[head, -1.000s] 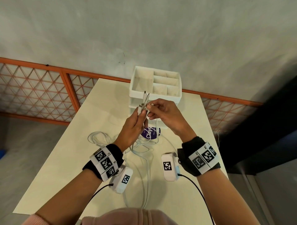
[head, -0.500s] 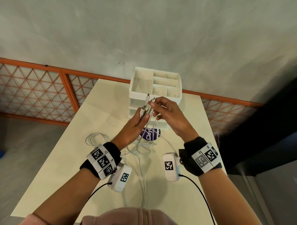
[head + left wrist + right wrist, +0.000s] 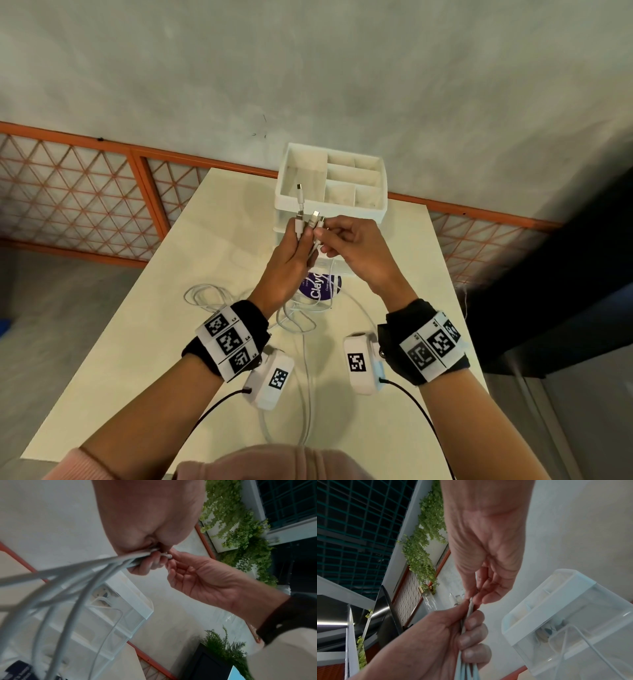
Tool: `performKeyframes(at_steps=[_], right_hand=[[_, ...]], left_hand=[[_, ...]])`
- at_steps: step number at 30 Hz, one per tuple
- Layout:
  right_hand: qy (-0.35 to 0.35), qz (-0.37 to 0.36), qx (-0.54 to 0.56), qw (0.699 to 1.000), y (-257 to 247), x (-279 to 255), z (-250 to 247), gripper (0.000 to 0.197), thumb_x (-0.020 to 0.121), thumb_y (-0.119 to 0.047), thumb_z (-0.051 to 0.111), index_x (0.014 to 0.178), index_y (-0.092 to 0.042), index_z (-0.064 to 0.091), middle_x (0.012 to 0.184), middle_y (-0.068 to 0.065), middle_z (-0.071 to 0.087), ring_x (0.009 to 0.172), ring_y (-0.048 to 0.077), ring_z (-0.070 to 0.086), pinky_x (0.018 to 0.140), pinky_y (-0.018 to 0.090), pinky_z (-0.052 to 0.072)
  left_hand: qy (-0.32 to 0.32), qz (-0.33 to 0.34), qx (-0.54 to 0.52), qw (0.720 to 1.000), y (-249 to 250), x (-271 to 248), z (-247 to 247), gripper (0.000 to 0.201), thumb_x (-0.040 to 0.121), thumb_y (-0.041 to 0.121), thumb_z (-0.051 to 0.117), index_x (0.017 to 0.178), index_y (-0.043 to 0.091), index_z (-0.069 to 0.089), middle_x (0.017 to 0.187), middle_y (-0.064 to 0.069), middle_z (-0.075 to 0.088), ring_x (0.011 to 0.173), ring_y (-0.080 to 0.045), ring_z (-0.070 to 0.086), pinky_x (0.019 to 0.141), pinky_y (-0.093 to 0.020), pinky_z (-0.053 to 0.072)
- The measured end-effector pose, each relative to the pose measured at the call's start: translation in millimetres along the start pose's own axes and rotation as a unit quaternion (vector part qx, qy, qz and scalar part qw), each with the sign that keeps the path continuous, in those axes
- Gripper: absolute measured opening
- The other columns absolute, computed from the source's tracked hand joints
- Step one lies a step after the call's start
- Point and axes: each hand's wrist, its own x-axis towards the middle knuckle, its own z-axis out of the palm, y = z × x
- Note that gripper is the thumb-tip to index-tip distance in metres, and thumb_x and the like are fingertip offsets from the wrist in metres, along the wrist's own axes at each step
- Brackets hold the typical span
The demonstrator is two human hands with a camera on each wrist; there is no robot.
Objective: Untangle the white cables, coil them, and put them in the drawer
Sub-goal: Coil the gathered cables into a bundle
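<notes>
Several white cables [image 3: 306, 370] trail from the table up into my left hand [image 3: 301, 238], which grips their ends in a bundle in front of the white drawer unit [image 3: 383, 205]. Their connectors [image 3: 300, 193] stick up above the fist, one higher than the rest. My right hand [image 3: 323, 236] pinches one connector beside the bundle. The left wrist view has the cables [image 3: 77, 573] fanning out from the left hand [image 3: 147, 562] towards the right hand [image 3: 171, 563]. In the right wrist view the left hand [image 3: 471, 628] clasps the strands under the right hand [image 3: 476, 599].
Loose cable loops [image 3: 205, 294] lie on the cream table [image 3: 137, 359] to the left. A purple round label [image 3: 322, 286] sits before the unit's clear lower drawer [image 3: 590, 635], through which a white strand shows. An orange-framed mesh railing [image 3: 85, 192] runs behind the table.
Both hands have stayed in front of the drawer unit. The right fingers shifted along the connectors, and one connector now stands higher above the left fist.
</notes>
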Motion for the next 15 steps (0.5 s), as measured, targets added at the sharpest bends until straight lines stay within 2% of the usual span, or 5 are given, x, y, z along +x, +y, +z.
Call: performKeyframes(at_steps=[1,3,5,10,15], right_hand=[[-0.005,-0.004,0.001,1.000,0,-1,-1,0.018,0.086,-0.012,0.067,0.101,-0.002,0.067,0.070,0.001,0.064,0.058,0.002,0.063,0.062,0.016,0.053],[-0.010,-0.011,0.012,1.000,-1,-2,-5,0.019,0.084,-0.010,0.068,0.103,-0.009,0.065,0.071,0.001,0.064,0.062,0.007,0.065,0.065,0.019,0.054],[-0.003,-0.017,0.023,1.000,-2,-3,-7,0.027,0.083,-0.009,0.070,0.108,-0.009,0.063,0.072,0.003,0.065,0.065,0.012,0.065,0.068,0.024,0.054],[0.026,-0.046,0.026,0.998,-3,-4,-11,0.029,0.083,-0.009,0.069,0.111,-0.007,0.063,0.070,0.001,0.064,0.063,0.008,0.063,0.066,0.020,0.053],[-0.017,-0.024,0.030,0.999,-3,-3,-18,0.029,0.083,-0.011,0.069,0.112,-0.007,0.065,0.075,0.004,0.064,0.065,0.006,0.061,0.064,0.019,0.054]], left_hand=[[-0.002,-0.006,-0.003,1.000,0,0,0,0.025,0.103,0.026,0.030,0.116,0.008,0.043,0.075,0.012,0.049,0.058,0.008,0.050,0.056,-0.006,0.040],[-0.004,-0.007,0.004,1.000,0,-1,1,0.026,0.103,0.024,0.031,0.120,0.009,0.043,0.076,0.017,0.049,0.061,0.012,0.051,0.058,-0.002,0.040],[-0.002,-0.002,0.005,1.000,1,-2,2,0.025,0.103,0.021,0.031,0.121,0.008,0.044,0.071,0.017,0.047,0.060,0.009,0.051,0.057,-0.004,0.040],[-0.024,-0.006,0.019,1.000,0,0,2,0.027,0.103,0.025,0.031,0.121,0.009,0.042,0.069,-0.001,0.044,0.050,0.000,0.042,0.049,-0.014,0.037],[-0.017,0.022,0.031,0.999,-1,-1,5,0.024,0.103,0.024,0.032,0.117,0.006,0.041,0.059,-0.002,0.036,0.047,-0.008,0.033,0.043,-0.017,0.032]])
